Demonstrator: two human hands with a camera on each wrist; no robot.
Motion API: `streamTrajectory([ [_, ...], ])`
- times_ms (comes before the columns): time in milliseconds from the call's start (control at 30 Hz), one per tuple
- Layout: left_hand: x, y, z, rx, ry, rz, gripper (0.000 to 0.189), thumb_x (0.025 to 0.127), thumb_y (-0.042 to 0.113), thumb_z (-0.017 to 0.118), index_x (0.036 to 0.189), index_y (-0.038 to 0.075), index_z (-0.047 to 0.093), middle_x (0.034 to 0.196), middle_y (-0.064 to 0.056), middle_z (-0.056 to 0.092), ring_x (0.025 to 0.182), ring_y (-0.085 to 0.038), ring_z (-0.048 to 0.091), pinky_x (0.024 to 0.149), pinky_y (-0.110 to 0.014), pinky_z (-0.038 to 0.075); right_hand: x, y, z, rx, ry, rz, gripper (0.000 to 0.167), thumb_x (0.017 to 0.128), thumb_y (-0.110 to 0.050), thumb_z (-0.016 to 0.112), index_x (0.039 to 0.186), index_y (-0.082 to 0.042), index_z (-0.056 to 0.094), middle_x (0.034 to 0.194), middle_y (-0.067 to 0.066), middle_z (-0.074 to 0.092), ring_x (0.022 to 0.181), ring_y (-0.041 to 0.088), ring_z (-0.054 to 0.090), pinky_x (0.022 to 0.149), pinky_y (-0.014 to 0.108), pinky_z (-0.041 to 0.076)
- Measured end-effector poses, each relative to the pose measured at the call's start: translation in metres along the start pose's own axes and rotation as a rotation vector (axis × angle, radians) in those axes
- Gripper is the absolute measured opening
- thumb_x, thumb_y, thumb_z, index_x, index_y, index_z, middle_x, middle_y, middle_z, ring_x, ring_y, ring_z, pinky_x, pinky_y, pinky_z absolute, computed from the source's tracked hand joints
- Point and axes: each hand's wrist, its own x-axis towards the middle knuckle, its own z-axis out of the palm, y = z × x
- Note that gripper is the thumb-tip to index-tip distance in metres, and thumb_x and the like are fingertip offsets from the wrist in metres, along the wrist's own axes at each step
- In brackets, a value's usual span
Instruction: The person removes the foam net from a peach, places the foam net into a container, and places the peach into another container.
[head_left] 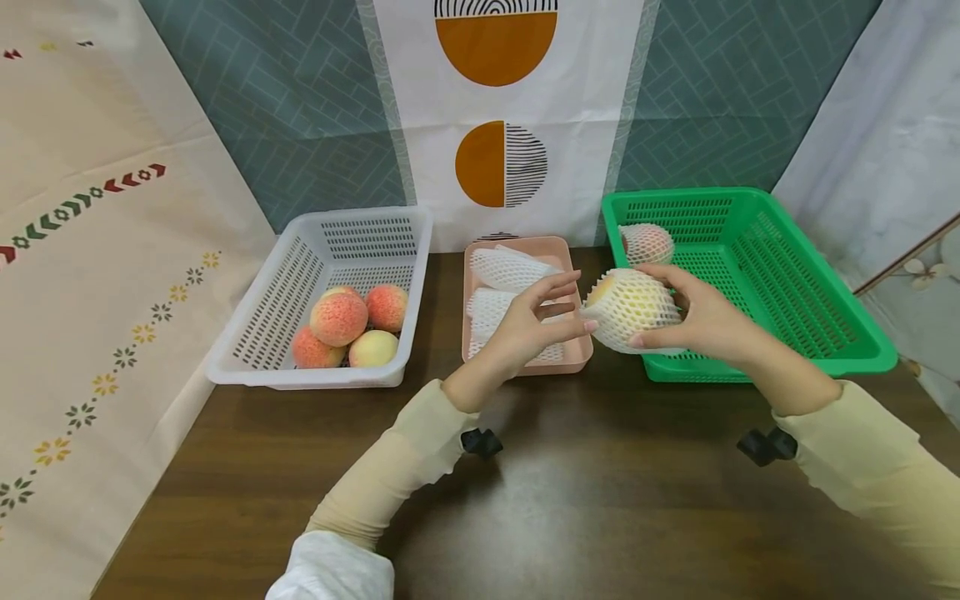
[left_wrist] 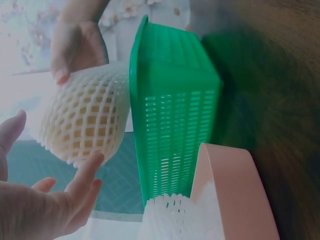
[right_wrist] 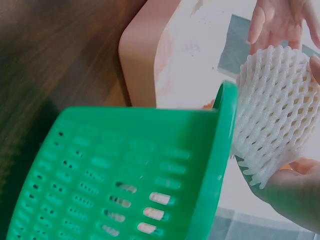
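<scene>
A peach in a white foam net sleeve [head_left: 633, 310] is held up by my right hand [head_left: 697, 321], its fingers and thumb curled round it, over the near left corner of the green basket [head_left: 780, 367]. My left hand [head_left: 536, 325] is at the left of that peach with fingers fairly straight; a fingertip touches or nearly touches the net in the left wrist view [left_wrist: 55, 205]. Another netted peach [head_left: 647, 244] sits in the basket's far left corner. Flat foam nets [head_left: 510, 271] lie in a pink tray [head_left: 579, 358] below my left hand.
At the left a white basket [head_left: 247, 379] holds several bare peaches [head_left: 339, 317]. All the containers stand on a dark wooden table [head_left: 570, 500]. Behind them hangs a patterned cloth [head_left: 585, 167], and the green basket's raised rim is close beneath the held peach.
</scene>
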Motion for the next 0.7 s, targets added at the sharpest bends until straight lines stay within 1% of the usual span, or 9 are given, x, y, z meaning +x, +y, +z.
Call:
streamTrajectory([
  [167, -0.003, 0.002, 0.0, 0.007, -0.018, -0.005, 0.065, 0.084, 0.011, 0.072, 0.142, 0.02, 0.045, 0.141, -0.007, 0.046, 0.125, -0.025, 0.05, 0.096, -0.033, 0.049, -0.002, -0.006, 0.007, 0.008, -0.021, -0.005, 0.085, 0.078, -0.013, 0.077, 0.146, -0.008, 0.028, 0.129, 0.017, 0.041, 0.104, 0.029, 0.046, 0.073, 0.025, 0.053],
  [300, -0.007, 0.001, -0.001, 0.013, -0.035, 0.004, 0.067, 0.083, 0.008, 0.071, 0.143, 0.018, 0.043, 0.141, -0.01, 0.046, 0.123, -0.026, 0.052, 0.096, -0.032, 0.05, -0.004, -0.011, 0.013, 0.002, -0.028, -0.013, 0.084, 0.076, -0.014, 0.079, 0.145, -0.009, 0.031, 0.127, 0.016, 0.043, 0.103, 0.029, 0.047, 0.073, 0.027, 0.053],
  [400, -0.01, 0.001, -0.004, 0.013, -0.039, -0.007, 0.067, 0.083, 0.006, 0.071, 0.143, 0.015, 0.043, 0.141, -0.011, 0.047, 0.122, -0.027, 0.053, 0.095, -0.032, 0.05, -0.005, -0.015, 0.017, 0.006, -0.037, -0.025, 0.084, 0.075, -0.014, 0.08, 0.144, -0.01, 0.032, 0.127, 0.015, 0.044, 0.102, 0.029, 0.047, 0.073, 0.028, 0.053],
  [467, -0.014, 0.001, -0.005, 0.011, -0.037, -0.032, 0.068, 0.082, 0.006, 0.072, 0.143, 0.015, 0.042, 0.141, -0.01, 0.048, 0.122, -0.027, 0.053, 0.094, -0.032, 0.051, -0.007, -0.017, 0.021, 0.003, -0.045, -0.032, 0.084, 0.075, -0.014, 0.08, 0.144, -0.01, 0.032, 0.127, 0.014, 0.044, 0.102, 0.029, 0.047, 0.073, 0.028, 0.053],
  [533, -0.017, 0.001, -0.007, 0.001, -0.036, -0.069, 0.07, 0.081, 0.006, 0.073, 0.143, 0.017, 0.042, 0.14, -0.008, 0.048, 0.122, -0.026, 0.053, 0.093, -0.032, 0.051, -0.008, -0.019, 0.024, -0.005, -0.054, -0.039, 0.085, 0.074, -0.015, 0.081, 0.144, -0.01, 0.033, 0.126, 0.014, 0.044, 0.101, 0.029, 0.047, 0.074, 0.029, 0.052],
  [633, -0.022, -0.001, -0.01, -0.02, -0.04, -0.129, 0.071, 0.08, 0.006, 0.074, 0.143, 0.018, 0.043, 0.139, -0.009, 0.05, 0.124, -0.024, 0.052, 0.093, -0.032, 0.052, -0.01, -0.02, 0.029, -0.026, -0.066, -0.047, 0.085, 0.073, -0.017, 0.082, 0.143, -0.011, 0.034, 0.124, 0.013, 0.046, 0.1, 0.028, 0.047, 0.074, 0.03, 0.051],
  [700, -0.024, -0.003, -0.011, -0.027, -0.048, -0.152, 0.07, 0.08, 0.005, 0.073, 0.143, 0.017, 0.043, 0.138, -0.011, 0.051, 0.125, -0.023, 0.051, 0.093, -0.033, 0.051, -0.011, -0.019, 0.033, -0.038, -0.071, -0.051, 0.085, 0.073, -0.018, 0.083, 0.143, -0.011, 0.035, 0.123, 0.013, 0.047, 0.1, 0.027, 0.047, 0.075, 0.03, 0.05],
])
